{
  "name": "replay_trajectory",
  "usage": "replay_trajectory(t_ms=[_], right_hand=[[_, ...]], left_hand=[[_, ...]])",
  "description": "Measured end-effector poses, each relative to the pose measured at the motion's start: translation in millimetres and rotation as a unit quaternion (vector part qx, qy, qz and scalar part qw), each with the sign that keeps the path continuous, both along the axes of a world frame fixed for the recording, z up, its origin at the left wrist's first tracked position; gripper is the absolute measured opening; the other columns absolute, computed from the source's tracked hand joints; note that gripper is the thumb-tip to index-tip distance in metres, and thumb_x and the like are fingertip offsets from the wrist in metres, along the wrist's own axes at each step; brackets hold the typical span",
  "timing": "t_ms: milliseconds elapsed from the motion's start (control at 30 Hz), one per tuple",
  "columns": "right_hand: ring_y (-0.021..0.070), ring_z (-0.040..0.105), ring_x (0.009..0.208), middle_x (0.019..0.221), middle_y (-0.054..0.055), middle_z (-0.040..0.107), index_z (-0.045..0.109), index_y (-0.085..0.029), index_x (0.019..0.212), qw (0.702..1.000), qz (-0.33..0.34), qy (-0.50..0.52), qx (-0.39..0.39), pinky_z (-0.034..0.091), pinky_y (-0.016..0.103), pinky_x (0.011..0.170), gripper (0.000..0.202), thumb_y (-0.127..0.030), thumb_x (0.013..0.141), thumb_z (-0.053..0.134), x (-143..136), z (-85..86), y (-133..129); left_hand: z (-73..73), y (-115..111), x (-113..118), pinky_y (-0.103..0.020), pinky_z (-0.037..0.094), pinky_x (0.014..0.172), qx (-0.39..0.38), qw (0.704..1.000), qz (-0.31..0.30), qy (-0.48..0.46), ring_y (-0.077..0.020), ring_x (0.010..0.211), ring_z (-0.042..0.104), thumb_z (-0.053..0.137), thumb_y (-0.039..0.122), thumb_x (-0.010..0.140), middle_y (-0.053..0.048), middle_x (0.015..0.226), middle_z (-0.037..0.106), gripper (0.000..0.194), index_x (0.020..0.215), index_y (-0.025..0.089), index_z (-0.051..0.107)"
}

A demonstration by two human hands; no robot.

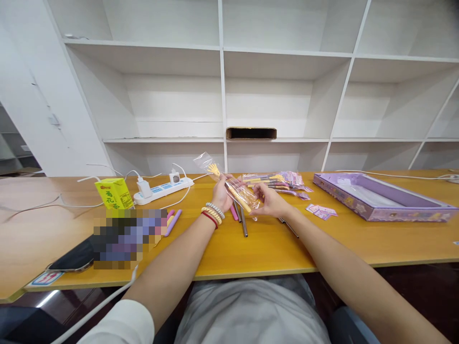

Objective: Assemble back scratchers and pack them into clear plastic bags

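Above metal tubes [244, 225] and before heaped packets [292, 179], left hand [223, 195] and right hand [270, 200] hold a bagged scratcher [244, 203].

"What's covered?"
"The left hand [223, 193] hides part of the bagged yellow stick [244, 204]. A pixelated patch [125, 239] masks one end of the phone [71, 253]."
"And cut off?"
"The white shelving [221, 95], at the top edge. Print on the loose cards [322, 211] is too small to read."

We sat in what looked like an office or workroom: white compartment shelving [222, 95] rose behind our wooden table [272, 255], which carried a power strip [163, 190] and numbered sticker [47, 278].
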State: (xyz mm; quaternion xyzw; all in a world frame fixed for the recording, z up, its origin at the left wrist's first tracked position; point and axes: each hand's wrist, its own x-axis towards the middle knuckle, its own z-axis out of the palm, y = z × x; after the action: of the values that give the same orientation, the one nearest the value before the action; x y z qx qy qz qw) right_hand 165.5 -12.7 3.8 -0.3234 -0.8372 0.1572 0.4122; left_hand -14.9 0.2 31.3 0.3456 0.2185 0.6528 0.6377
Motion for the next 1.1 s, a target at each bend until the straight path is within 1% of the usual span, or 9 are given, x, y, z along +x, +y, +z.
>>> replay_trajectory(t_ms=[100, 233, 333, 433, 500, 633, 700, 833, 1100], right_hand=[[0.0123, 0.044, 0.069, 0.087, 0.001, 0.05, 0.045, -0.02, 0.111, 0.999, -0.005, 0.013, 0.032, 0.041, 0.026, 0.062, 0.073, -0.041, 0.052, 0.081, 1, -1.4, 2], [0.0128, 0.049, 0.069, 0.098, 0.006, 0.056, 0.045, -0.02, 0.119, 0.999, -0.003, 0.009, 0.044, 0.045, 0.028, 0.064, 0.075, -0.042, 0.057, 0.08, 1, -1.2, 3], [0.0152, 0.054, 0.076, 0.111, 0.01, 0.056, 0.038, -0.021, 0.13, 0.999, 0.019, 0.004, 0.028, 0.047, 0.028, 0.065, 0.087, -0.04, 0.057, 0.08, 0, -1.2, 0], [0.0145, 0.055, 0.071, 0.109, 0.009, 0.06, 0.026, -0.022, 0.14, 1.0, 0.005, -0.02, 0.017, 0.047, 0.028, 0.063, 0.102, -0.039, 0.056, 0.08, -1, -1.6, -3], [0.0124, 0.053, 0.064, 0.1, 0.007, 0.062, 0.024, -0.022, 0.143, 0.999, -0.012, -0.025, 0.025, 0.046, 0.027, 0.061, 0.101, -0.039, 0.059, 0.078, -1, -1.7, -4], [0.0113, 0.05, 0.058, 0.087, 0.003, 0.062, 0.03, -0.022, 0.14, 0.997, -0.036, -0.031, 0.064, 0.045, 0.027, 0.062, 0.091, -0.039, 0.064, 0.074, 1, -1.3, -3], [0.0116, 0.05, 0.06, 0.088, 0.003, 0.063, 0.033, -0.022, 0.139, 0.995, -0.038, -0.045, 0.082, 0.045, 0.028, 0.064, 0.089, -0.04, 0.063, 0.075, 2, -1.0, -1], [0.0136, 0.053, 0.065, 0.094, 0.005, 0.063, 0.034, -0.022, 0.138, 0.989, -0.037, -0.079, 0.121, 0.045, 0.028, 0.067, 0.086, -0.038, 0.063, 0.074, 2, 0.8, -2], [0.0233, 0.059, 0.097, 0.11, 0.009, 0.061, 0.04, -0.024, 0.136, 0.975, -0.047, -0.108, 0.187, 0.046, 0.033, 0.082, 0.077, -0.035, 0.067, 0.071, -1, 6.0, -11]], left_hand=[[-1.6, -1, 1, -0.033, 0.054, 0.07, 0.0, 1.0, -0.008, 0.01, -0.0191, 0.072, 0.068, 0.048, 0.038, 0.089, -0.005, 0.069, 0.064, 0.023, 0.08, 0.017, 0.05], [-6.9, -4, 5, -0.034, 0.055, 0.07, 0.032, 0.997, -0.044, 0.056, -0.0172, 0.068, 0.067, 0.057, 0.017, 0.082, -0.007, 0.074, 0.066, 0.005, 0.081, 0.013, 0.054], [-9.8, -7, 7, -0.035, 0.055, 0.071, 0.04, 0.991, -0.098, 0.085, -0.0178, 0.07, 0.067, 0.06, 0.01, 0.078, -0.01, 0.081, 0.068, 0.008, 0.086, 0.01, 0.058], [-10.5, -9, 8, -0.034, 0.055, 0.071, 0.045, 0.987, -0.123, 0.096, -0.018, 0.072, 0.066, 0.063, 0.009, 0.076, -0.008, 0.08, 0.067, 0.014, 0.09, 0.011, 0.06], [-10.7, -9, 9, -0.034, 0.054, 0.073, 0.054, 0.986, -0.117, 0.106, -0.0178, 0.073, 0.066, 0.066, 0.011, 0.074, -0.006, 0.078, 0.066, 0.017, 0.091, 0.012, 0.061], [-12.3, -8, 12, -0.035, 0.053, 0.077, 0.051, 0.983, -0.117, 0.133, -0.0199, 0.081, 0.066, 0.07, 0.016, 0.073, -0.009, 0.089, 0.067, 0.024, 0.095, 0.012, 0.063], [-13.2, -8, 12, -0.034, 0.052, 0.073, 0.044, 0.983, -0.11, 0.142, -0.0179, 0.074, 0.065, 0.068, 0.019, 0.075, -0.008, 0.082, 0.067, 0.019, 0.091, 0.011, 0.063], [-14.0, -8, 13, -0.03, 0.051, 0.062, 0.026, 0.984, -0.098, 0.146, -0.0136, 0.057, 0.059, 0.061, 0.021, 0.081, -0.003, 0.064, 0.06, 0.01, 0.08, 0.011, 0.06], [-14.3, -11, 14, -0.03, 0.053, 0.064, 0.053, 0.983, -0.123, 0.124, -0.0157, 0.066, 0.063, 0.066, 0.021, 0.077, -0.006, 0.072, 0.064, 0.014, 0.085, 0.011, 0.059]])
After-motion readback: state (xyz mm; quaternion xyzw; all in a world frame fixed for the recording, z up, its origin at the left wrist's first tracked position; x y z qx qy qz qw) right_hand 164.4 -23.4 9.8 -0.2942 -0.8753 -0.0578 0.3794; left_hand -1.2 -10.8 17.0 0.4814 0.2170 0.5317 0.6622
